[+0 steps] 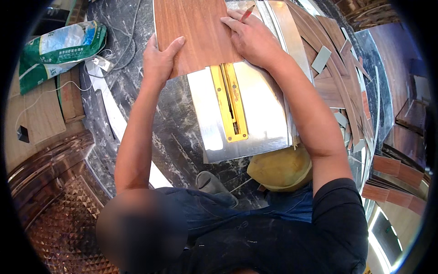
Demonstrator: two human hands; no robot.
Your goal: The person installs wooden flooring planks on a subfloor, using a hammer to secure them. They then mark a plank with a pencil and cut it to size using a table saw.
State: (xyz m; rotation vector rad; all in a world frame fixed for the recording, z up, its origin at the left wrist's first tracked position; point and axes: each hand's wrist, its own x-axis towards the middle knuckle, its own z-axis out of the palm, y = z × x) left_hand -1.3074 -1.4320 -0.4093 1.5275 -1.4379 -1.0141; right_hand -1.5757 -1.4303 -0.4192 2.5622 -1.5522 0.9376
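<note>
A reddish-brown wood-grain plank lies over the far part of a metal table saw top. My left hand grips the plank's left edge, thumb on top and the other fingers mostly hidden beneath or beside it. At the right edge rests my right hand, its fingertips touching the board. A red pencil sticks up between this hand's fingers. Nearer to me, the saw's yellow insert plate shows a long dark slot; its far end disappears under the plank.
To the right of the saw lie several loose plank offcuts in a heap. A green and white bag stands at far left beside a grey cable and a white socket block. Below the saw is a rounded yellowish object.
</note>
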